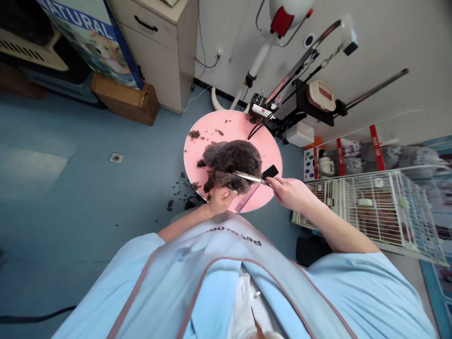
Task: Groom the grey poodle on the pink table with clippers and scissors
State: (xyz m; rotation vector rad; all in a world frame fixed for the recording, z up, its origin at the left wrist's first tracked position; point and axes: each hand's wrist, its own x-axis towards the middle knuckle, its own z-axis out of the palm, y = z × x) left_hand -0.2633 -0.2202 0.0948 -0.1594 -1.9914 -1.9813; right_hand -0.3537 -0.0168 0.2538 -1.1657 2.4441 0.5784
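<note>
A small dark curly-haired dog (229, 162) lies on a round pink grooming table (226, 125). My left hand (219, 198) is closed on the dog's near end, gripping its fur. My right hand (287, 189) is closed on a pair of silver scissors (251, 177), whose blades point left into the dog's coat. A black comb or handle (270, 171) sticks up just beyond my right fingers. Tufts of cut dark fur (194, 134) lie on the table's far left part.
Cut fur clumps (178, 192) are scattered on the blue floor left of the table. A grooming arm with a chain (318, 44) rises behind the table. A white wire cage (374, 205) stands at right. A cabinet (158, 52) and cardboard box (125, 96) stand at back left.
</note>
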